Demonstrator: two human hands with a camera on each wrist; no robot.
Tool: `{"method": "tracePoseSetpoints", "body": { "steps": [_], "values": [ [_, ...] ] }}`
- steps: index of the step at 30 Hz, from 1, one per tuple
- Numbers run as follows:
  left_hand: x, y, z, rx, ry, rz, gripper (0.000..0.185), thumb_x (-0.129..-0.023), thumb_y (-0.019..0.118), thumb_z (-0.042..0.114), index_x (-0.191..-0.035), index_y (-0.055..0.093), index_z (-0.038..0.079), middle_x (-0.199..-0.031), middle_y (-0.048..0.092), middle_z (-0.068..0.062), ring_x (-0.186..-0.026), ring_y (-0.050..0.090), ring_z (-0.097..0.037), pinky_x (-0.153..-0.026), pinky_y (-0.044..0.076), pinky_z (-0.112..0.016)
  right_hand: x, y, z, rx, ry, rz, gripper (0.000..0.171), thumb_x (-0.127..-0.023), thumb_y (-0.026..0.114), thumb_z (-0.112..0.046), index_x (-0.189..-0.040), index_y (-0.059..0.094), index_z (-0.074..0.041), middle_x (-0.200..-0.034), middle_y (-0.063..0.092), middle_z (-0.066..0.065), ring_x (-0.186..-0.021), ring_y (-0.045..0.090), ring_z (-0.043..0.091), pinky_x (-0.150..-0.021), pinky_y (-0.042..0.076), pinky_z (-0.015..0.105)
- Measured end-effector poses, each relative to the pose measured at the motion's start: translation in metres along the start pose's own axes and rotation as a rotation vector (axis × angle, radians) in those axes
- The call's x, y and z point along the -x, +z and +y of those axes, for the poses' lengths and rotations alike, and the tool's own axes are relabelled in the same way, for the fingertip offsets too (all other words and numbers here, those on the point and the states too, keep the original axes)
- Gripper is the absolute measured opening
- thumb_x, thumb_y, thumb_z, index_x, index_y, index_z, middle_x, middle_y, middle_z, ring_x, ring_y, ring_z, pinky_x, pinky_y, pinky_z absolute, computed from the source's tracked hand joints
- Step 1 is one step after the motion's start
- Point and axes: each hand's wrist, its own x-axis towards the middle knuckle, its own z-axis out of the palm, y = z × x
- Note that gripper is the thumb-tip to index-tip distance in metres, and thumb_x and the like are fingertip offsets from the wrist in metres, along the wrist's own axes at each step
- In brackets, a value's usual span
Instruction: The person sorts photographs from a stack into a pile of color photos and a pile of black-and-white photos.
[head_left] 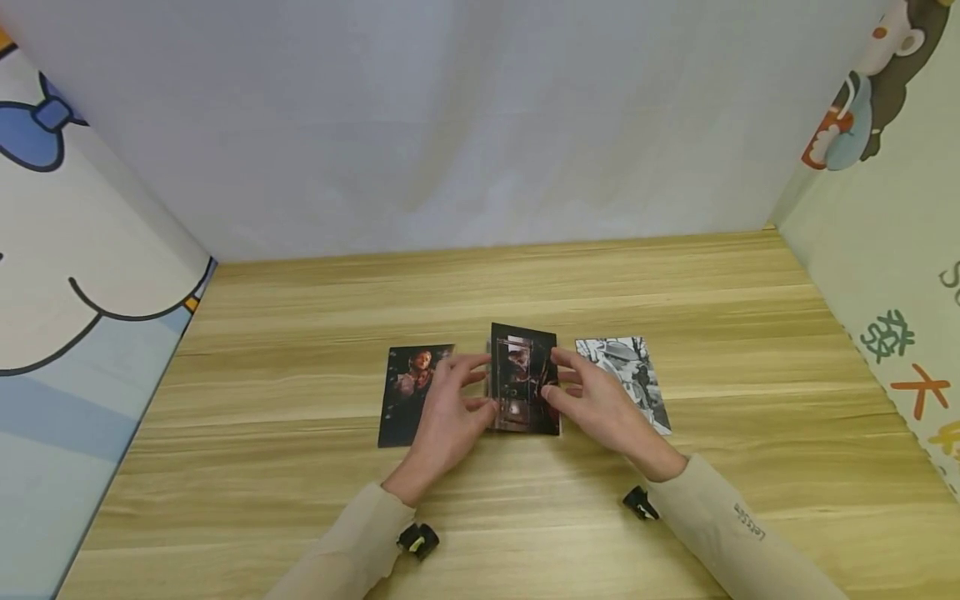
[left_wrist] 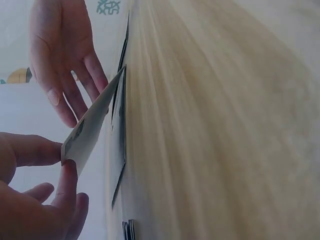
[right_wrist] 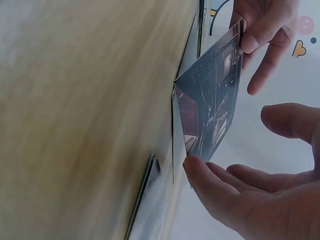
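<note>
A dark photo card [head_left: 521, 379] stands tilted at mid-table, its left side raised off the surface. My left hand [head_left: 450, 408] pinches that raised edge between thumb and finger, as the left wrist view shows. Around the card's right side, my right hand [head_left: 603, 408] has its fingers spread and loosely bent; a fingertip [right_wrist: 195, 167] is at the card's edge, and whether it presses there I cannot tell. Beneath the tilted card [left_wrist: 92, 135] lies something flat and thin, mostly hidden.
A dark picture card [head_left: 397, 412] with a lit figure lies left, partly behind the left hand. On the right, a black-and-white picture card [head_left: 648, 387] lies partly covered by the right hand. A white back wall [head_left: 480, 125] and printed side panels border the wooden table [head_left: 525, 517].
</note>
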Motion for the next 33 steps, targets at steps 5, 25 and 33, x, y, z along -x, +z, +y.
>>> {"method": "tracePoseSetpoints", "body": {
  "steps": [5, 25, 33],
  "values": [
    [-0.0018, -0.0014, -0.001, 0.024, -0.039, -0.019, 0.071, -0.087, 0.073, -0.006, -0.152, 0.048, 0.005, -0.143, 0.052, -0.018, -0.115, 0.066, -0.035, -0.089, 0.06, -0.037, -0.0004, -0.0005, 0.0, -0.004, 0.002, 0.003, 0.067, -0.099, 0.064, -0.021, -0.156, 0.038, 0.003, -0.154, 0.047, 0.026, -0.13, 0.056, 0.046, -0.105, 0.05, 0.054],
    [-0.0042, -0.0065, -0.0053, 0.348, -0.197, -0.054, 0.063, -0.085, 0.069, -0.013, -0.144, 0.056, -0.001, -0.114, 0.067, -0.019, -0.094, 0.067, -0.019, -0.079, 0.057, -0.027, -0.002, -0.0045, 0.0028, 0.027, -0.039, 0.075, 0.065, -0.099, 0.064, -0.015, -0.157, 0.038, 0.003, -0.153, 0.046, 0.026, -0.126, 0.06, 0.04, -0.103, 0.052, 0.05],
    [-0.0042, -0.0094, -0.0064, 0.421, -0.205, -0.012, 0.06, -0.085, 0.068, -0.012, -0.143, 0.058, -0.001, -0.109, 0.067, -0.017, -0.091, 0.067, -0.018, -0.077, 0.057, -0.025, -0.0026, -0.0051, 0.003, 0.021, -0.042, 0.059, 0.068, -0.099, 0.065, -0.015, -0.158, 0.035, 0.002, -0.144, 0.056, 0.025, -0.118, 0.066, 0.039, -0.094, 0.058, 0.048]
  ]
}}
